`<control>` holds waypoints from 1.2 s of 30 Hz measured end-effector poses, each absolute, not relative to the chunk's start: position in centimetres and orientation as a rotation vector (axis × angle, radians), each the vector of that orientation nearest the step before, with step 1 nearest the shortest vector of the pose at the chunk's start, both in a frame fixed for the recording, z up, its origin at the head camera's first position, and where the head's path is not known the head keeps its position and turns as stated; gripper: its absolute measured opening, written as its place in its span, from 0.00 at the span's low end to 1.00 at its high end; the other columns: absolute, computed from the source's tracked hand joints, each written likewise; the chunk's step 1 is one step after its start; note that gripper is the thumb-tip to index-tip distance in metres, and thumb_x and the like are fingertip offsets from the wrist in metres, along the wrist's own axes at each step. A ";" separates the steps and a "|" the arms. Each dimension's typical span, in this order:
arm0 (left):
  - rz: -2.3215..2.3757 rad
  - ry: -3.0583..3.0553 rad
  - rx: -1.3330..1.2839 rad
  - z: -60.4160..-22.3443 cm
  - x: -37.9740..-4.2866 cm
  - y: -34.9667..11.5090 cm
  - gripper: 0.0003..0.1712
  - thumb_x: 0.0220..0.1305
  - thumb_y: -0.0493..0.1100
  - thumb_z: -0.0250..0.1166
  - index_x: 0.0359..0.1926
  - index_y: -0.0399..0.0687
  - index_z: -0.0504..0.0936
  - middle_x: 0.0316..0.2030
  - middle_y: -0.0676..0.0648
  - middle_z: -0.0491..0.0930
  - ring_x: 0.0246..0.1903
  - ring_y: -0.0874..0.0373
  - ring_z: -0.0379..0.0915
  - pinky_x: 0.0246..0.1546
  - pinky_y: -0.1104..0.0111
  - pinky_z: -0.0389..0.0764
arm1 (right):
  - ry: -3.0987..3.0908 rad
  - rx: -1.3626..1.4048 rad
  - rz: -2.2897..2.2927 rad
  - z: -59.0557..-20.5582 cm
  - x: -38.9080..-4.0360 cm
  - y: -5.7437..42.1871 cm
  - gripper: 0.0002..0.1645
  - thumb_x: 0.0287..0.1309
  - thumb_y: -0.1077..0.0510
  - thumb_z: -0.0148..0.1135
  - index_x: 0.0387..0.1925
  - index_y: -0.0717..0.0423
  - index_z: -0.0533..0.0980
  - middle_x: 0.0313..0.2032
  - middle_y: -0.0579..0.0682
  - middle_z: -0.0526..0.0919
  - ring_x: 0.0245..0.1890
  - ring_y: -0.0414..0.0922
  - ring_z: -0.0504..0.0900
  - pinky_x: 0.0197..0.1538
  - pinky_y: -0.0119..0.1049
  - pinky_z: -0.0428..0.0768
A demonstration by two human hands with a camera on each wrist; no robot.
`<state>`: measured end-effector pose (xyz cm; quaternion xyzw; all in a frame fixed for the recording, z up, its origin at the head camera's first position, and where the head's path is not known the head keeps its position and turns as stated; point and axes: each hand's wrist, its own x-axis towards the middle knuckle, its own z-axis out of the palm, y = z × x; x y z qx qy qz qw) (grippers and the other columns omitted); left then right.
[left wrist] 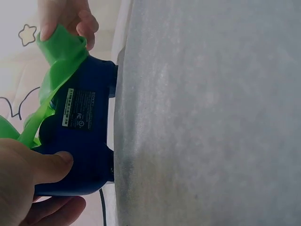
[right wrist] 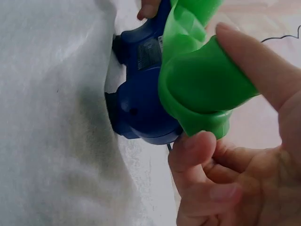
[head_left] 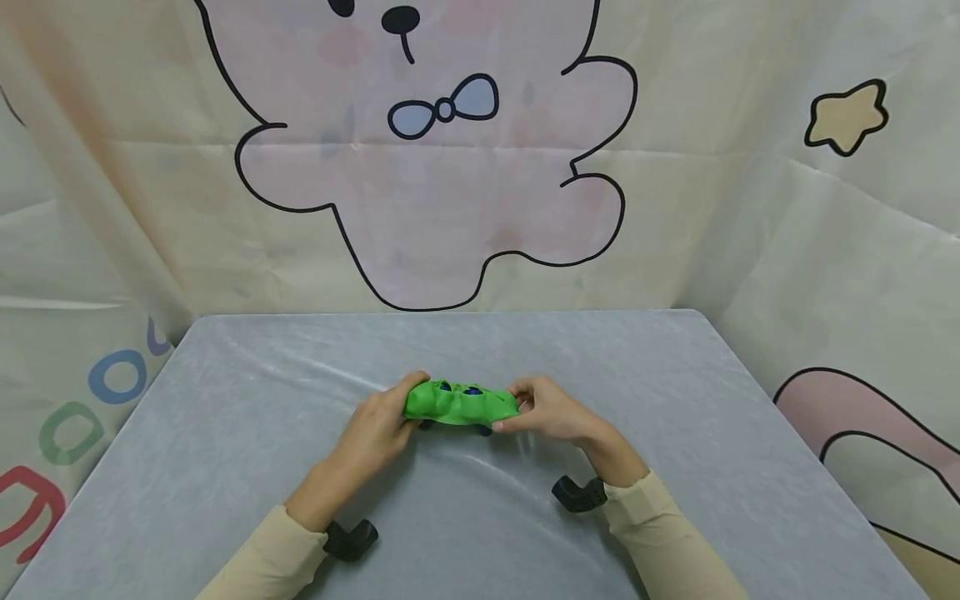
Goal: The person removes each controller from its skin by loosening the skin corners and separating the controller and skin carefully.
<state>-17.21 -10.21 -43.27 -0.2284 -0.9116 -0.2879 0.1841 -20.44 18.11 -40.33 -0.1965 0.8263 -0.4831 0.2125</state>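
A dark blue game controller (left wrist: 91, 127) with a label on its back stands with its black triggers down at the grey cloth. Over part of it lies a stretchy green silicone cover (head_left: 459, 405), peeled away from much of the back. In the head view this cover hides most of the controller. My left hand (head_left: 377, 423) grips one handle of the controller, the thumb (left wrist: 59, 165) pressing on its back. At the opposite end, my right hand (head_left: 553, 412) pinches the cover's loose end between thumb and fingers. That end stands off the controller's handle, a hollow green sleeve (right wrist: 207, 82).
The table (head_left: 645, 367) is covered in a grey cloth with soft creases. Behind it hangs a printed curtain (head_left: 697, 108) with a cartoon animal and a star. Each wrist carries a black camera mount, the left one (head_left: 351, 540) close above the cloth.
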 end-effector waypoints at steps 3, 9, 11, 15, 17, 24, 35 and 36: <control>-0.819 -2.560 -0.653 -43.4 -17.2 -10.2 0.36 0.47 0.29 0.78 0.59 0.45 0.77 0.45 0.42 0.88 0.37 0.42 0.86 0.36 0.49 0.84 | 2.262 -0.598 -1.349 -40.3 -20.4 18.4 0.16 0.56 0.61 0.74 0.41 0.67 0.79 0.26 0.44 0.74 0.21 0.36 0.63 0.27 0.27 0.67; -0.823 -2.563 -0.652 -43.3 -17.1 -10.0 0.36 0.47 0.28 0.78 0.59 0.46 0.77 0.46 0.41 0.87 0.38 0.42 0.86 0.37 0.49 0.84 | 2.274 -0.595 -1.396 -40.4 -20.4 18.6 0.14 0.54 0.63 0.74 0.38 0.69 0.79 0.24 0.43 0.75 0.20 0.34 0.65 0.27 0.26 0.67; -0.819 -2.562 -0.653 -43.3 -17.1 -9.9 0.36 0.47 0.28 0.78 0.59 0.46 0.77 0.46 0.41 0.87 0.38 0.42 0.86 0.37 0.49 0.84 | 2.295 -0.578 -1.395 -40.4 -20.4 18.6 0.13 0.54 0.63 0.75 0.36 0.68 0.79 0.22 0.42 0.75 0.20 0.34 0.64 0.26 0.27 0.66; -0.805 -2.562 -0.639 -43.4 -17.2 -9.8 0.35 0.48 0.29 0.78 0.59 0.47 0.77 0.46 0.41 0.88 0.37 0.42 0.86 0.35 0.49 0.84 | 2.356 -0.548 -1.379 -40.4 -20.4 18.5 0.15 0.55 0.61 0.75 0.38 0.68 0.79 0.26 0.46 0.78 0.21 0.36 0.68 0.27 0.28 0.69; -0.793 -2.565 -0.628 -43.4 -17.2 -9.8 0.36 0.48 0.30 0.78 0.59 0.46 0.77 0.45 0.40 0.88 0.37 0.41 0.86 0.34 0.49 0.83 | 2.391 -0.539 -1.362 -40.3 -20.3 18.4 0.18 0.56 0.59 0.74 0.43 0.68 0.81 0.32 0.51 0.82 0.23 0.38 0.72 0.28 0.29 0.72; -0.751 -2.563 -0.605 -43.4 -16.9 -9.8 0.38 0.49 0.30 0.77 0.63 0.43 0.76 0.50 0.39 0.87 0.41 0.40 0.86 0.37 0.47 0.84 | 2.512 -0.590 -1.275 -39.3 -19.7 17.7 0.20 0.55 0.59 0.75 0.47 0.66 0.83 0.40 0.59 0.86 0.21 0.38 0.73 0.27 0.30 0.74; -0.739 -2.539 -0.612 -43.7 -16.8 -9.7 0.38 0.50 0.29 0.77 0.64 0.42 0.75 0.51 0.38 0.86 0.44 0.41 0.86 0.40 0.48 0.84 | 2.363 -0.558 -1.440 -40.2 -20.3 18.1 0.23 0.52 0.63 0.76 0.48 0.71 0.80 0.36 0.55 0.84 0.30 0.39 0.79 0.32 0.28 0.76; -0.736 -2.540 -0.612 -43.7 -16.8 -9.6 0.38 0.50 0.29 0.77 0.64 0.42 0.75 0.51 0.38 0.86 0.44 0.41 0.86 0.40 0.48 0.84 | 2.361 -0.555 -1.449 -40.2 -20.3 18.2 0.23 0.52 0.63 0.76 0.48 0.71 0.80 0.35 0.55 0.84 0.30 0.40 0.79 0.32 0.28 0.76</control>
